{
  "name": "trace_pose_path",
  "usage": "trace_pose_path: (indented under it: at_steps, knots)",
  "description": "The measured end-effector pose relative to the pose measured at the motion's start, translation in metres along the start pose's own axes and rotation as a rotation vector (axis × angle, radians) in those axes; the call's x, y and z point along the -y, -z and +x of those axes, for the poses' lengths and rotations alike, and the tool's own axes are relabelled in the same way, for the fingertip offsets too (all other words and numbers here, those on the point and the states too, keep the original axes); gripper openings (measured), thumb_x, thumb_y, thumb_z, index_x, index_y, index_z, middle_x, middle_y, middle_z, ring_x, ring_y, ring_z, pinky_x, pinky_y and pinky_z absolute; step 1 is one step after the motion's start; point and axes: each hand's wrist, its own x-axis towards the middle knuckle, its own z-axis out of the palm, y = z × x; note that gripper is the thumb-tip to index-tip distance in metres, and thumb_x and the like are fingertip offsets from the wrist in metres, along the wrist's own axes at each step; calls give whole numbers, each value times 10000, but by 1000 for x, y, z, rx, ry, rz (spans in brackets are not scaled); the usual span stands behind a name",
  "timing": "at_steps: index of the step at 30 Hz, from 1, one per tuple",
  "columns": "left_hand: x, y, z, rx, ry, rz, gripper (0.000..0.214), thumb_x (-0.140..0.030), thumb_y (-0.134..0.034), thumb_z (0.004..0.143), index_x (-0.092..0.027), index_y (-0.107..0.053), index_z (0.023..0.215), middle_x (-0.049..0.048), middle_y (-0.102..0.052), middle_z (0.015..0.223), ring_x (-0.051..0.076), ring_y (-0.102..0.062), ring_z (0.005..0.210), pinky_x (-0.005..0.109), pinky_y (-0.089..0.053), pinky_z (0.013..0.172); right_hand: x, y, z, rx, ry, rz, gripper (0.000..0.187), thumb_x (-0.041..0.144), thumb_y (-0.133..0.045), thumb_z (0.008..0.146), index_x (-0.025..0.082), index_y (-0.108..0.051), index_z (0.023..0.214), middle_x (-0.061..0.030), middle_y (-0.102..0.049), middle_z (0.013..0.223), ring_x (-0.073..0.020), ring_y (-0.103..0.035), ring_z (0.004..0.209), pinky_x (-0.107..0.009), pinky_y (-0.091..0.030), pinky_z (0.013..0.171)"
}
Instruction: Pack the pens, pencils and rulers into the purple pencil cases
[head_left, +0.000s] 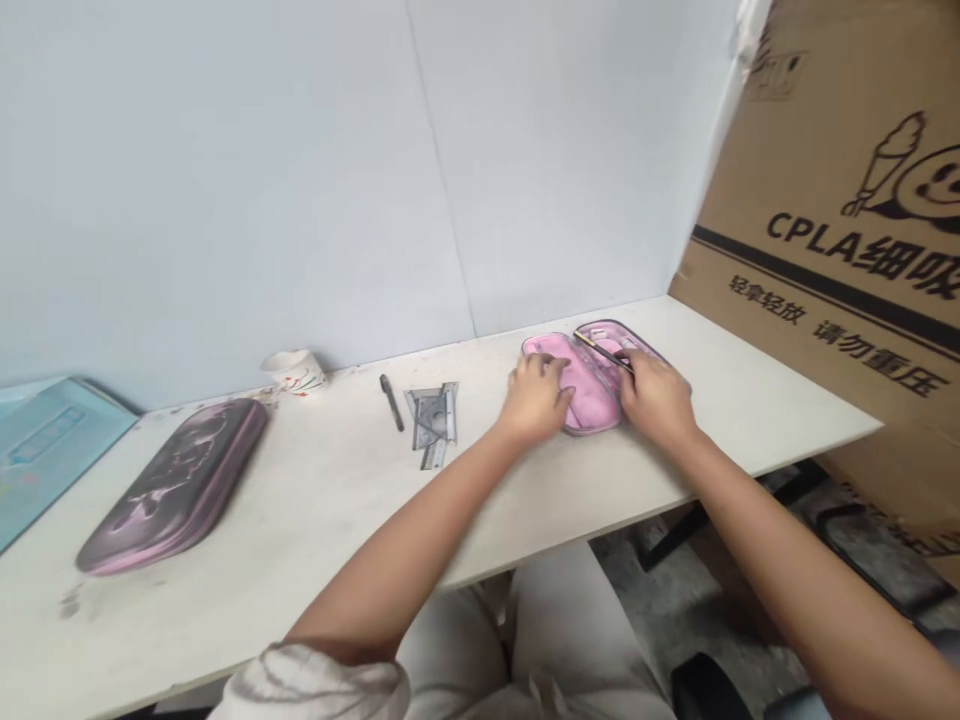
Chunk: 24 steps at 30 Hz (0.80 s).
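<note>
Head cam view: an open pink zip-up pencil case (592, 385) lies on a white tabletop (337, 500), toward its right end. Looks light, with a soft padded shell, so I'd take hold along the firmer rim. Left hand (534, 398) rests palm-down on the left half, not clamped. Right hand (654, 398), apart from it, sits over the right half beside a slim black-and-gold pen (600, 350); can't tell if it's gripped. Both forearms reach forward, wrists low. A closed dark purple hard-shell case (172, 487) sits off left.
</note>
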Motion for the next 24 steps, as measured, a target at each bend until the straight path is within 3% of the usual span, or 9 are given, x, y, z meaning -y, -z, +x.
trace_pose_path:
  at_steps: [5, 8, 11, 14, 17, 24]
  knots:
    - [-44, -33, 23, 196, -93, 29, 492, -408, -343, 880, -163, -405, 1302, 145, -437, 1294, 301, -346, 1220, 490, -316, 986, -20, -3, 0, 178, -80, -164, 339, 215, -334, 874, 106, -529, 1128, -150, -641, 984, -259, -565, 922, -351, -346, 781]
    - [-50, -39, 27, 229, -93, 26, 478, -422, -309, 888, -180, -432, 1281, 131, -455, 1287, 293, -360, 1215, 489, -316, 989, -21, -1, -1, 207, -65, -217, 332, 265, -353, 875, 128, -563, 1091, -160, -608, 1027, -282, -525, 974, -374, -329, 797]
    - [-44, -30, 24, 217, -65, 22, 454, -416, -294, 893, -211, -458, 1263, 115, -471, 1271, 280, -371, 1210, 486, -313, 992, -17, 3, 0, 194, -14, -219, 343, 284, -330, 887, 146, -580, 1078, -153, -591, 1043, -282, -495, 999, -385, -315, 821]
    - [-24, -11, 14, 184, 3, 23, 437, -405, -302, 893, -222, -483, 1246, 108, -477, 1271, 277, -374, 1211, 481, -311, 995, -4, 4, 3, 186, 56, -204, 346, 287, -318, 893, 150, -592, 1052, -147, -579, 1069, -282, -472, 1030, -386, -306, 841]
    - [9, 8, -4, 129, 94, 38, 423, -380, -316, 891, -221, -492, 1241, 100, -473, 1284, 269, -377, 1210, 458, -319, 996, 24, -1, 11, 195, 138, -175, 335, 285, -329, 889, 155, -603, 1032, -144, -572, 1077, -286, -463, 1042, -384, -304, 848]
    - [104, 48, -74, 53, 393, 152, 412, -338, -358, 875, -204, -490, 1242, 108, -468, 1293, 275, -364, 1222, 446, -330, 989, 139, -22, 29, 287, 342, -47, 345, 298, -323, 900, 161, -601, 1051, -136, -559, 1084, -267, -443, 1049, -374, -301, 855]
